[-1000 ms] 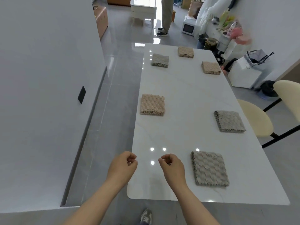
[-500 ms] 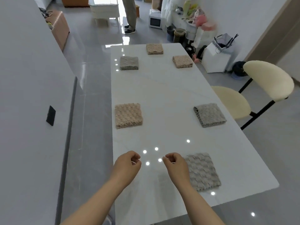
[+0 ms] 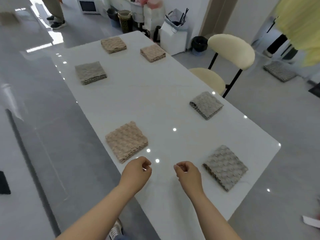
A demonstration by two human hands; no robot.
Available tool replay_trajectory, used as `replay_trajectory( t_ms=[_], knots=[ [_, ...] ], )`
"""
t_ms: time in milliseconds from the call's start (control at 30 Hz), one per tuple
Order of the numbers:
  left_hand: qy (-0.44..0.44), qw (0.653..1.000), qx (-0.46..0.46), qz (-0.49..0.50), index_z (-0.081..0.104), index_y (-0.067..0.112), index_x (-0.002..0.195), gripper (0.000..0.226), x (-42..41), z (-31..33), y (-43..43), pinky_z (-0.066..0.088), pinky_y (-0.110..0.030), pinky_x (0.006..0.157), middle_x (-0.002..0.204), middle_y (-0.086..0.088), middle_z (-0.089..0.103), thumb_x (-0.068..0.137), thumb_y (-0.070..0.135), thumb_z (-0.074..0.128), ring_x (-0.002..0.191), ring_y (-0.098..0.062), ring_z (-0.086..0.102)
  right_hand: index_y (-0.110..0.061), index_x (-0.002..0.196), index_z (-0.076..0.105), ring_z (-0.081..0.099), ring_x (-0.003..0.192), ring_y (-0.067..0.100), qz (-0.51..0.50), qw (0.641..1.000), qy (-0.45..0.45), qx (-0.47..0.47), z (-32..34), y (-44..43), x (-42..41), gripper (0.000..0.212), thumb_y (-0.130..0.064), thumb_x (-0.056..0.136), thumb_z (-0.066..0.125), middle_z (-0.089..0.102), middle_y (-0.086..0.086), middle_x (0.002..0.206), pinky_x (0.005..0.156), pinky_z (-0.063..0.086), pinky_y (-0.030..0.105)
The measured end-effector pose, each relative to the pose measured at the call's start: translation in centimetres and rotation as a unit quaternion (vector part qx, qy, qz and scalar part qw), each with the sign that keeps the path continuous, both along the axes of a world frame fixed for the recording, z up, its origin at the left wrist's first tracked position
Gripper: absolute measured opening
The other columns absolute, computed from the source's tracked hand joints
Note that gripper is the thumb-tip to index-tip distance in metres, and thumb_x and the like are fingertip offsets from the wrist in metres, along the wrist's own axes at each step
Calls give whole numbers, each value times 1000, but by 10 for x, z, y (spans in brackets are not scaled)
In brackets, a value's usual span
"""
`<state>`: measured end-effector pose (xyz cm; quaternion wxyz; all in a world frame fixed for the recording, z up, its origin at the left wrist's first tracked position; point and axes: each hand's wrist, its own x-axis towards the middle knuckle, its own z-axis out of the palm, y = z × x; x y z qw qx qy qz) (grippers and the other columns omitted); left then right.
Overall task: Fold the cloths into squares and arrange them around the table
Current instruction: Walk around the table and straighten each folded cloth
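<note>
surface: white table | on top: three beige folded cloths, three grey folded cloths | spread apart

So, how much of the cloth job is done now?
Done: three beige cloths and three grey cloths lie folded square along the table edges. In hand: nothing; left hand and right hand are curled and empty. Left: no unfolded cloth is visible, so it looks finished.
</note>
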<state>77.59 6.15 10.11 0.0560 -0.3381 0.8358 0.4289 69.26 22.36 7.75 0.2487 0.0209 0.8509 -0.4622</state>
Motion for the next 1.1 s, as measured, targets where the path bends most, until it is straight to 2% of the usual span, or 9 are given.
replay_trajectory(
  t_ms=[133,333,500,633,733,900,1100],
  knots=[
    [5,999,3,-45,63,24,100,15,4,1,-40,45,-15,67,90,18,59,88,21,54,82,-2,58,-23,92,63,65,85,13,-29,999,-18,5,-1,-33,29,9,-30,89,62,66,-3,91,76,56,30],
    [-9,992,15,-123,64,21,101,17,-6,-4,-61,46,-19,73,94,10,62,88,19,54,84,-6,58,-20,96,64,65,84,14,-92,995,-20,16,-1,-47,37,13,-30,88,63,66,-3,91,71,53,26],
    [-4,990,1,-138,63,21,100,16,-24,-6,-73,40,-12,64,92,11,62,88,20,54,84,-6,57,-19,96,64,65,85,14,-91,996,-19,15,-9,-53,16,16,-31,88,63,66,-2,93,70,49,23],
    [-20,986,-7,-163,64,22,93,12,-33,-12,-97,44,-16,64,87,12,64,87,21,54,81,-7,60,-18,98,64,64,84,13,-105,994,-23,14,-10,-70,10,17,-32,88,62,66,-2,93,70,48,22],
    [-21,985,-20,-173,61,23,90,8,-45,-16,-116,42,-13,62,85,12,62,87,18,54,78,-3,57,-19,97,64,63,84,11,-115,993,-21,19,-8,-84,3,16,-32,88,63,66,-2,93,66,43,19],
    [-42,971,-24,-234,61,22,98,13,-74,-30,-157,47,-18,70,91,10,62,87,21,55,84,-7,59,-17,100,64,62,87,10,-163,986,-28,32,-11,-115,-4,18,-31,89,62,65,-2,95,66,42,16],
    [-51,943,-53,-323,61,20,93,9,-110,-36,-221,50,-27,78,91,5,64,86,19,55,87,-14,60,-15,103,63,60,87,11,-240,968,-55,50,-20,-174,7,20,-30,91,61,65,-1,98,62,39,14]
  ],
)
